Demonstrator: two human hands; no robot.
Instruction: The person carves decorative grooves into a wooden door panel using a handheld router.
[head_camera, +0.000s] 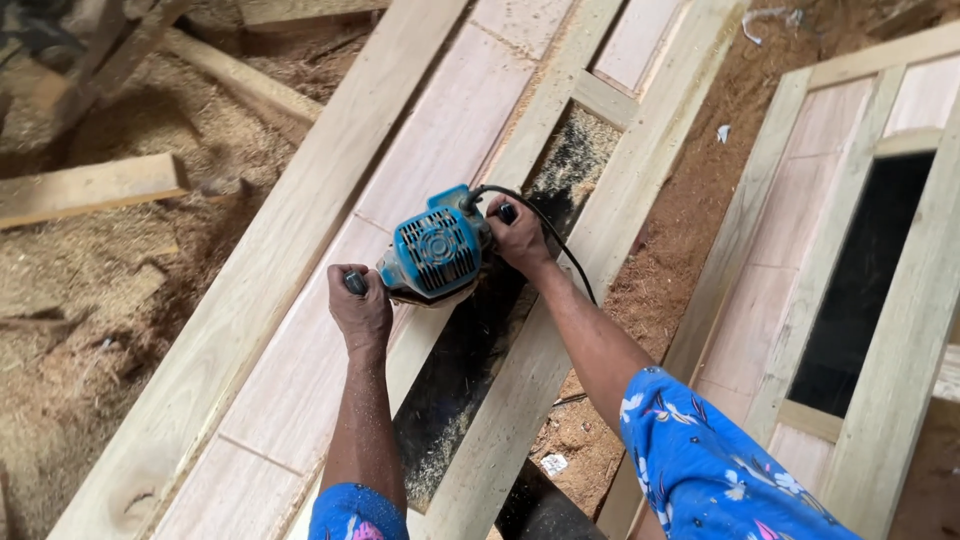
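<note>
The left hand (360, 310) and right hand (518, 237) each grip a side handle of a blue router (436, 252), mid-frame, resting on a pale wooden door frame (300, 230). Another door (850, 300) lies right; sawdust (90, 270) left.

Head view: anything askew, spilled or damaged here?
Nothing looks damaged. Sawdust covers the floor thickly and lies inside the open gap of the door frame. Both hands, left hand and right hand, grip the blue router, which sits level on the frame.
</note>
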